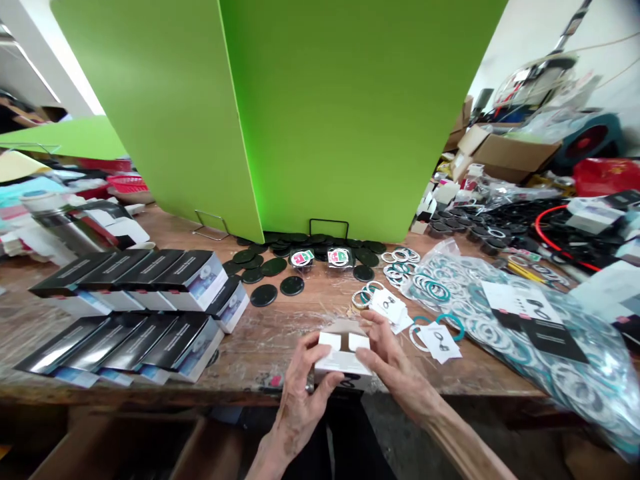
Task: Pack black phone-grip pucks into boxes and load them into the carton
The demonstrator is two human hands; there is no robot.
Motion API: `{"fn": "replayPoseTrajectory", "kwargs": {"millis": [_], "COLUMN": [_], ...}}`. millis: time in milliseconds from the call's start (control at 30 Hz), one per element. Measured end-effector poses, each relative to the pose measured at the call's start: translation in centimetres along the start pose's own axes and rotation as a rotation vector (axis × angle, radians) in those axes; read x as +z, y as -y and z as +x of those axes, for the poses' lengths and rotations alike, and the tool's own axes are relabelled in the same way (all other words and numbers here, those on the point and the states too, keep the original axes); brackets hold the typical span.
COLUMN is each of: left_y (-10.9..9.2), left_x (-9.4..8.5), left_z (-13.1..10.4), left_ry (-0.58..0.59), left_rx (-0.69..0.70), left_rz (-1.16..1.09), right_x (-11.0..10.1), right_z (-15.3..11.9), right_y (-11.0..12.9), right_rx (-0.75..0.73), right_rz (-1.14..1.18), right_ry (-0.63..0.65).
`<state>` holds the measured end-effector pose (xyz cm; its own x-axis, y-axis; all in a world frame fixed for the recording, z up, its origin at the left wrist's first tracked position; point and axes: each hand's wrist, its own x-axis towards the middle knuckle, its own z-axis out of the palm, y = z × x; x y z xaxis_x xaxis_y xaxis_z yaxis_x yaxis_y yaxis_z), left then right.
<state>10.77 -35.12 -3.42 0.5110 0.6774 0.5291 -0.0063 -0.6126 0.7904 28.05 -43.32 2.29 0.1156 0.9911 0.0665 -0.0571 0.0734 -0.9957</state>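
At the table's front edge I hold a small cardboard box [344, 363] with its top end open and its white flaps standing out. My left hand [300, 393] grips the box's left side, thumb across the near face and fingers at the left flap. On the other side, my right hand [393, 363] holds the box with its thumb at the right flap and its fingers behind. What lies inside the box cannot be made out. Just beyond my right hand are white printed cards [387, 305] and several white and teal rings [367, 293].
Black boxes [170, 340] stand in two rows at left. Black discs [263, 295] and two round-labelled packs [339, 258] lie before a green partition [340, 133]. A large plastic bag of rings [480, 327] covers the right side. More cards [437, 341] lie nearby.
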Motion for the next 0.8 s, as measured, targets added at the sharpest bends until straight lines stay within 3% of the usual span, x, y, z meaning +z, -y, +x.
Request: {"fn": "replayPoseTrajectory", "kwargs": {"millis": [67, 200, 267, 367, 467, 533, 667, 800], "left_y": [-0.2, -0.7, -1.1, -1.9, -2.3, -2.3, -2.2, -2.6], "left_x": [-0.2, -0.8, -1.0, -1.1, -1.0, -0.7, -0.2, -0.8], "left_z": [0.2, 0.7, 1.0, 1.5, 1.7, 1.7, 1.5, 2.2], "left_ry": [0.022, 0.061, 0.124, 0.193, 0.182, 0.183, 0.169, 0.052], "left_rx": [-0.04, -0.175, -0.218, -0.215, -0.21, -0.213, -0.238, -0.409], "left_rz": [-0.011, -0.092, -0.108, -0.072, -0.047, -0.055, -0.114, -0.254], "right_x": [0.0, 0.0, -0.2, -0.8, -1.5, -1.6, -1.4, -2.5], "right_z": [0.1, -0.2, -0.2, 0.5, 1.6, 2.2, 2.3, 0.5], "right_y": [0.4, 0.8, 1.2, 2.1, 2.9, 3.1, 2.9, 3.3], "right_rx": [0.019, -0.149, -0.171, -0.032, 0.074, 0.074, 0.026, -0.067], "right_rz": [-0.045, -0.518, -0.619, -0.65, -0.684, -0.743, -0.864, -0.773], "right_ry": [0.034, 0.0, -0.011, -0.003, 0.117, 0.146, 0.089, 0.085]}}
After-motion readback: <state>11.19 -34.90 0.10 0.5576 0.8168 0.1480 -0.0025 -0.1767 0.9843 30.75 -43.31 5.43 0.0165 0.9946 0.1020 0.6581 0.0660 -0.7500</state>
